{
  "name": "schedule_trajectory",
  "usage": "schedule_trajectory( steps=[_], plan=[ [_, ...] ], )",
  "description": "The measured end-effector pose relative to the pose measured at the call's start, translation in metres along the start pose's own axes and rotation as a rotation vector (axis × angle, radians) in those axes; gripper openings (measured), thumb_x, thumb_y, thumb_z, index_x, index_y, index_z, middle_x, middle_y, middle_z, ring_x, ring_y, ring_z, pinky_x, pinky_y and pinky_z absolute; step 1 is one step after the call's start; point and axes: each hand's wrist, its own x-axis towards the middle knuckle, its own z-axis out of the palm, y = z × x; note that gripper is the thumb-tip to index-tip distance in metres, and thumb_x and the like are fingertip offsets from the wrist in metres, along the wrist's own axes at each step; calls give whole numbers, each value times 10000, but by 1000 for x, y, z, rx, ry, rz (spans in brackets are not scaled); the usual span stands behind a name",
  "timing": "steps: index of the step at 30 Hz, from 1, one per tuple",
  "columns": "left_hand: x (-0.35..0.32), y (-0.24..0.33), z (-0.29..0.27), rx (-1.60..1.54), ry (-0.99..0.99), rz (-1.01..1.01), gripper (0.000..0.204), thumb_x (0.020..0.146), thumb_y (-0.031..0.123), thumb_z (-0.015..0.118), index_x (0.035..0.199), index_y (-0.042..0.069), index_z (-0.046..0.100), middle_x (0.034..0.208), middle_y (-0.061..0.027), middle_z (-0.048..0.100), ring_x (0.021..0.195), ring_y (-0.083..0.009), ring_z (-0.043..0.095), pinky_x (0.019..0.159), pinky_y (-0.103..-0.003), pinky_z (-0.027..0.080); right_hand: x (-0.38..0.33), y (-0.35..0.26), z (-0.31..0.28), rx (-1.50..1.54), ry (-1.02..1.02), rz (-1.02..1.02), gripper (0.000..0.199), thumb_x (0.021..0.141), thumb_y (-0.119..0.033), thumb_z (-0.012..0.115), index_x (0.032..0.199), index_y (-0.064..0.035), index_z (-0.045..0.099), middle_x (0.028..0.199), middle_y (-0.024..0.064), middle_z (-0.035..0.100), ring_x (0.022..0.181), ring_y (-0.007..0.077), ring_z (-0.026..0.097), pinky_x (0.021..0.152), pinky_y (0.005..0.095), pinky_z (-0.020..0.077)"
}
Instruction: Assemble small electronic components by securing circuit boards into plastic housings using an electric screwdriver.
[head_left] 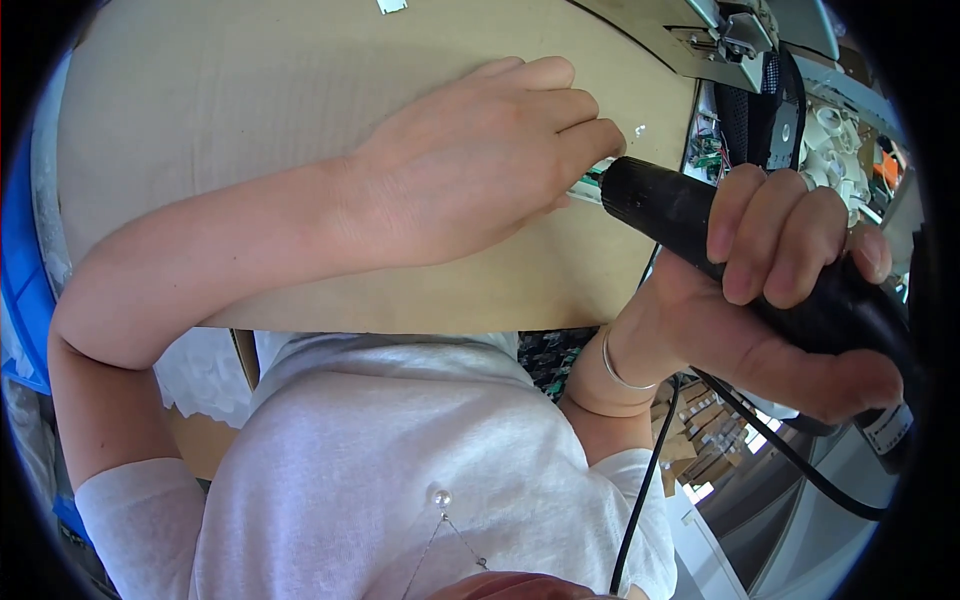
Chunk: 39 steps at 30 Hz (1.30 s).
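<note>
My right hand (780,290) is wrapped around the thick black body of a corded electric screwdriver (660,200). Its narrow front end points left, toward my left hand (490,140), which rests on the tan worktop (250,100) with curled fingers. Partly hidden beneath those fingers is a small white and green piece (586,187), too covered to name. The screwdriver's nose meets or lies just beside this piece; its bit cannot be made out.
A metal fixture (738,42) stands at the far right of the worktop. Past the right edge lie many white round parts (828,130) and green circuit boards (708,148). A black cable (650,480) hangs near my right arm. One small white piece (392,5) lies at the far edge.
</note>
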Motion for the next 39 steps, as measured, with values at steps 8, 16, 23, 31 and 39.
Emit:
schedule_trajectory(
  steps=[8, 16, 23, 31, 39],
  plan=[
    [1, -2, 2, -83, -40, 8, 494, 818, 71, 747, 1297, 68, 629, 1109, -62, 644, 981, -256, 556, 918, -372, 473, 1, -7, -18, 22, 28, -58, 753, 945, -814, 522, 1277, -154, 661, 816, -45, 609, 634, 72, 516, 616, 257, 409],
    [5, -5, 0, -74, -51, 11, 414, 853, 56, 753, 1254, 57, 653, 1098, -48, 688, 977, -231, 606, 912, -360, 505, 7, -32, -53, -175, 317, -282, 627, 1018, -635, 589, 1316, -84, 626, 947, 36, 680, 829, 160, 649, 804, 331, 529],
    [7, 0, -25, -518, -16, -240, 362, 913, 19, 722, 1270, 35, 663, 1057, -45, 713, 837, -166, 636, 804, -295, 539, -5, -36, -56, -1065, 759, -612, 318, 1107, -285, 560, 1296, -34, 604, 1046, 77, 693, 943, 207, 656, 991, 415, 554],
    [4, -5, -81, -1583, 204, -610, 264, 980, 22, 664, 1241, -15, 665, 1001, -77, 716, 736, -96, 633, 686, -179, 507, -22, -2, 7, -961, 732, -339, 274, 1014, -4, 508, 1238, 0, 664, 946, 54, 683, 877, 175, 616, 869, 326, 524],
    [3, -10, -90, -1594, 495, -684, 128, 1008, 69, 614, 1109, 9, 667, 922, -64, 698, 665, -74, 590, 644, -200, 500, 31, 7, 52, -1142, -417, -142, 606, 762, 61, 758, 1317, -179, 722, 1204, 68, 616, 924, 205, 614, 809, 298, 524]
  ],
)
